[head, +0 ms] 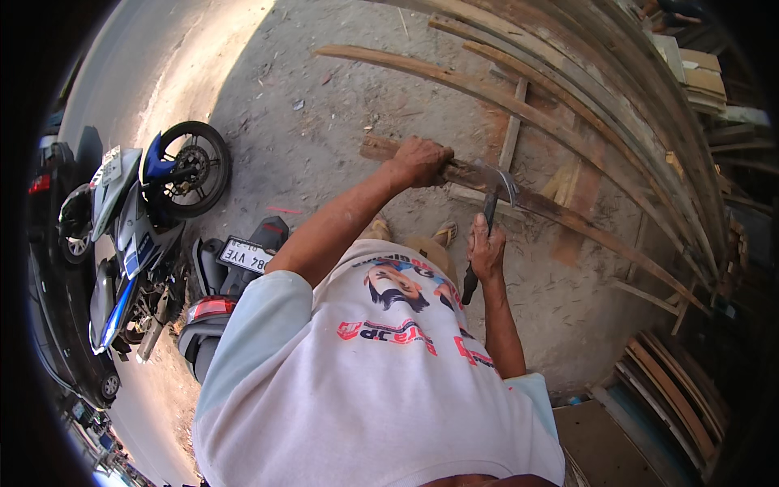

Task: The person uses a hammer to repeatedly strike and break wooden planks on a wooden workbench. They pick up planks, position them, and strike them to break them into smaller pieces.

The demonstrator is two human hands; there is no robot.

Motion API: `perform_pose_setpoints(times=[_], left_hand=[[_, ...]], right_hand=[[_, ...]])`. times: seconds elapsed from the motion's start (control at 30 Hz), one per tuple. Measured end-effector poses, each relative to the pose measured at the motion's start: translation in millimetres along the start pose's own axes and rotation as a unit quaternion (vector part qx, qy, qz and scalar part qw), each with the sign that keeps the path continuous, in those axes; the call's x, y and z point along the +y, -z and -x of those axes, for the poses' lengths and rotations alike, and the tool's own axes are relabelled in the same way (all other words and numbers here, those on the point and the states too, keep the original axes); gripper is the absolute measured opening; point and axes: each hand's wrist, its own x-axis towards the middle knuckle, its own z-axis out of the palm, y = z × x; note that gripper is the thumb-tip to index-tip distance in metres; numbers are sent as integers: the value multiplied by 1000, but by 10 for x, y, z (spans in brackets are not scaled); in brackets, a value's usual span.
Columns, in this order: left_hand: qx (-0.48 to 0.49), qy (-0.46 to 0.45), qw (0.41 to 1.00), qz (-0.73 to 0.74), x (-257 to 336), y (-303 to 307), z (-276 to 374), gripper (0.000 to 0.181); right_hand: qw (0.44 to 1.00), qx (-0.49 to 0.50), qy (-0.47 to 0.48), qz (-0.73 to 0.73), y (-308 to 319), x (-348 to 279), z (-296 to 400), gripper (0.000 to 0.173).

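Note:
My left hand [423, 161] grips a long, weathered wooden board [566, 218] near one end, fingers wrapped over its edge. The board runs from in front of me down to the lower right. In my right hand [487, 248] is a claw hammer [490, 210], held by its dark handle, with the butt showing below my fist. The metal head of the hammer is at the board, a little to the right of my left hand; whether its claw grips a nail I cannot tell.
Long boards [529, 112] lie to the right, with a wooden crosspiece [514, 128] under some. More planks [669, 389] are stacked at the lower right. A blue and white motorcycle [131, 231], another motorcycle's rear [213, 304] and a black car [58, 292] stand left. My sandalled feet [446, 233] are below the board.

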Motion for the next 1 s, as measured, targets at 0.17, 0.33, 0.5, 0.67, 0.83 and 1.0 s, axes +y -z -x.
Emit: perform_pose_setpoints(times=[0.17, 0.33, 0.5, 0.67, 0.83, 1.0], left_hand=[[10, -1, 1000, -4, 7, -21, -3, 40], [14, 3, 1000, -2, -21, -41, -3, 38], [1, -4, 1000, -7, 36, -26, 32, 36], [12, 8, 1000, -6, -17, -21, 21, 36], [-5, 8, 1000, 13, 16, -1, -17, 37], [-10, 12, 1000, -4, -5, 44, 24, 36]], right_hand=[[994, -19, -53, -98, 47, -85, 102, 53], [986, 72, 13, -147, 40, -260, 11, 59], [988, -21, -141, -54, 81, -29, -47, 63], [994, 77, 1, -79, -18, -68, 40, 59], [993, 58, 99, 36, -167, 487, -4, 54], [997, 54, 43, -18, -221, 412, -18, 56]])
